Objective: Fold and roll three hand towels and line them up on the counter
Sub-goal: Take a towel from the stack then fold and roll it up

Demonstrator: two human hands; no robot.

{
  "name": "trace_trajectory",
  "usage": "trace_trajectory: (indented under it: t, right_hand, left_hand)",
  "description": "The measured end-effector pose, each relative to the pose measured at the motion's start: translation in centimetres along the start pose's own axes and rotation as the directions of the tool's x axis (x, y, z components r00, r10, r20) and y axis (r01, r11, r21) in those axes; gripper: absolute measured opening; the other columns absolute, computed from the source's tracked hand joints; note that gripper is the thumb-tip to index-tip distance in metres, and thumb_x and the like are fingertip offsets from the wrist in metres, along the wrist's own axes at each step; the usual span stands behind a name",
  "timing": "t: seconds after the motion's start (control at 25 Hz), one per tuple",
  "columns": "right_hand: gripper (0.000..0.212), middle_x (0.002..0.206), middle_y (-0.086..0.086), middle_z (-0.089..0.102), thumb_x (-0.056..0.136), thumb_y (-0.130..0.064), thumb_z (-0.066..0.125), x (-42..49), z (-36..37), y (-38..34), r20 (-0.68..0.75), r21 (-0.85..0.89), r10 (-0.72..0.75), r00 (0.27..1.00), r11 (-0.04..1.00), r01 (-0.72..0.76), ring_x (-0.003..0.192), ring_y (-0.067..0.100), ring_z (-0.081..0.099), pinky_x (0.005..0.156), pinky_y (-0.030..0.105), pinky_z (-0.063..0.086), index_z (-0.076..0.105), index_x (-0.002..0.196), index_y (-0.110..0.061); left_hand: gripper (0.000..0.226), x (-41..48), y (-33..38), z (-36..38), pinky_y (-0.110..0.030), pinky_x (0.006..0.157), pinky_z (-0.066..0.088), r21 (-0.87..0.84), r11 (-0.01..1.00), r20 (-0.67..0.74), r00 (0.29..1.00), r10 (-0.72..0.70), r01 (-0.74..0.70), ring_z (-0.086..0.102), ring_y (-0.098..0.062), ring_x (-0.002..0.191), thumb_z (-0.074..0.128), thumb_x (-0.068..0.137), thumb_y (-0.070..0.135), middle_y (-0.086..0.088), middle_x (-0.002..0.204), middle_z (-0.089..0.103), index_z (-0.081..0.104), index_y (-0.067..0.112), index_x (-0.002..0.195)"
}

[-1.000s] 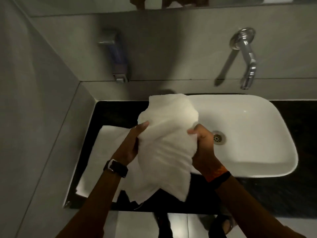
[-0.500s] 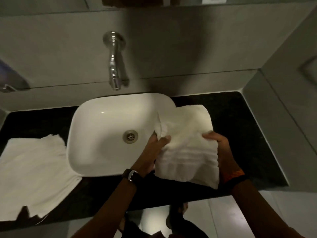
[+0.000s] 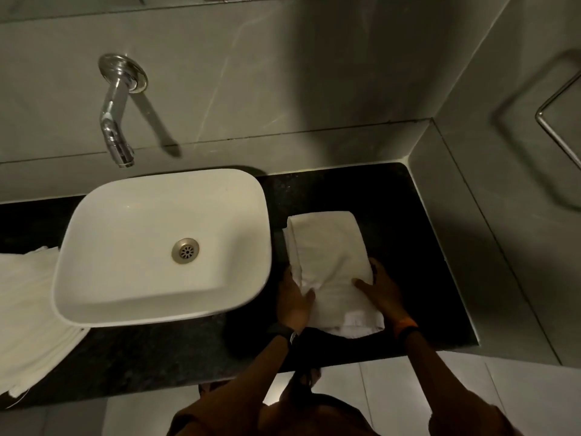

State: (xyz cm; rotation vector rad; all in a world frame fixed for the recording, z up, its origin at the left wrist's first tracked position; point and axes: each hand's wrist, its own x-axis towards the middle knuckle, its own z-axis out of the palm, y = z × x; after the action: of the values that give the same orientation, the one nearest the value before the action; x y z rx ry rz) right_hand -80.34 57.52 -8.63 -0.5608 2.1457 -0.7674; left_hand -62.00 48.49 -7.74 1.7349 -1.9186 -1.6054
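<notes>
Dark stone desk (image 3: 345,190) right of the white basin (image 3: 132,247) carries a folded hand towel (image 3: 327,247). Left hand (image 3: 294,302) and right hand (image 3: 382,292) lie spread, each grip flat on its near end. Smooth the folds, then roll tightly with even edges. No readable writing shows.
</notes>
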Motion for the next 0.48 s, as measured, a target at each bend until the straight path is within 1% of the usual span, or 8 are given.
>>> trace_trajectory:
  t: [0.08,0.16,0.24,0.28,0.36,0.4,0.44,0.48]
  right_hand:
    - [0.076,0.152,0.014,0.037,0.087,-0.012,0.071,-0.2,-0.3,0.4,0.040,0.064,-0.099,0.994,0.993,0.096,0.135,0.033,0.041,0.109,0.045,0.040,0.028,0.150,-0.015]
    - [0.071,0.150,0.009,0.038,0.087,-0.002,0.068,-0.6,-1.1,0.5,0.044,0.236,-0.196,0.980,0.955,0.180,0.133,0.024,0.043,0.104,0.034,0.044,0.033,0.147,-0.019]
    - [0.062,0.145,0.012,0.042,0.086,0.005,0.065,-1.1,-1.6,1.2,0.037,0.243,-0.219,0.975,0.948,0.204,0.131,0.027,0.045,0.105,0.042,0.046,0.043,0.140,-0.015]
    - [0.059,0.143,0.017,0.043,0.084,0.007,0.066,-1.2,-1.7,1.8,0.036,0.160,-0.201,0.979,0.968,0.193,0.130,0.032,0.046,0.107,0.047,0.045,0.047,0.137,-0.011]
    - [0.059,0.139,0.022,0.042,0.081,0.004,0.070,-1.7,-1.5,3.0,0.024,-0.013,-0.153,0.988,0.988,0.153,0.126,0.037,0.048,0.107,0.050,0.044,0.051,0.134,-0.010]
    - [0.060,0.138,0.022,0.041,0.081,0.001,0.072,-1.8,-1.4,3.4,0.018,-0.040,-0.136,0.991,0.990,0.136,0.123,0.037,0.050,0.106,0.050,0.045,0.049,0.135,-0.012]
    - [0.061,0.137,0.021,0.041,0.081,-0.001,0.072,-2.0,-1.4,3.6,0.024,-0.034,-0.132,0.991,0.991,0.132,0.121,0.036,0.051,0.105,0.050,0.045,0.048,0.136,-0.013]
    - [0.060,0.136,0.021,0.043,0.082,-0.001,0.071,-2.2,-1.2,3.8,0.041,-0.013,-0.145,0.989,0.989,0.146,0.121,0.036,0.051,0.104,0.051,0.045,0.047,0.135,-0.012]
  left_hand:
    - [0.064,0.0,0.1,-0.1,-0.045,0.112,0.038,-0.225,0.974,0.026,0.999,0.044,-0.037,0.038,-0.031,0.139,0.060,0.092,0.001,-0.011,0.154,0.036,0.029,0.013,0.147]
    - [0.055,0.0,-0.5,-0.7,-0.043,0.114,0.038,-0.303,0.945,0.024,0.990,0.137,-0.123,0.039,-0.026,0.138,0.052,0.092,-0.008,-0.007,0.150,0.041,0.040,0.018,0.139]
    - [0.050,0.0,-1.3,-0.9,-0.042,0.110,0.041,-0.178,0.971,0.027,0.986,0.165,-0.158,0.045,-0.029,0.132,0.052,0.087,-0.011,-0.011,0.140,0.047,0.050,0.015,0.130]
    - [0.049,-0.1,-1.7,-0.8,-0.040,0.107,0.043,-0.081,0.988,0.023,0.991,0.133,-0.131,0.046,-0.033,0.128,0.054,0.084,-0.010,-0.015,0.136,0.046,0.052,0.013,0.127]
    - [0.051,-1.3,-2.0,-0.3,-0.031,0.105,0.040,0.050,0.993,-0.020,0.994,0.106,-0.104,0.044,-0.033,0.126,0.061,0.082,-0.004,-0.016,0.138,0.038,0.051,0.012,0.129]
    - [0.054,-1.8,-1.9,-0.2,-0.029,0.105,0.038,0.116,0.979,-0.064,0.982,0.177,-0.168,0.042,-0.029,0.127,0.064,0.082,0.004,-0.014,0.140,0.035,0.049,0.016,0.133]
    - [0.057,-2.1,-2.0,0.1,-0.030,0.105,0.038,0.226,0.934,-0.092,0.948,0.304,-0.278,0.041,-0.024,0.127,0.067,0.081,0.015,-0.011,0.141,0.036,0.048,0.019,0.135]
    - [0.059,-2.3,-2.2,0.5,-0.034,0.105,0.039,0.364,0.843,-0.053,0.894,0.444,-0.397,0.042,-0.023,0.126,0.068,0.081,0.029,-0.008,0.140,0.041,0.047,0.022,0.135]
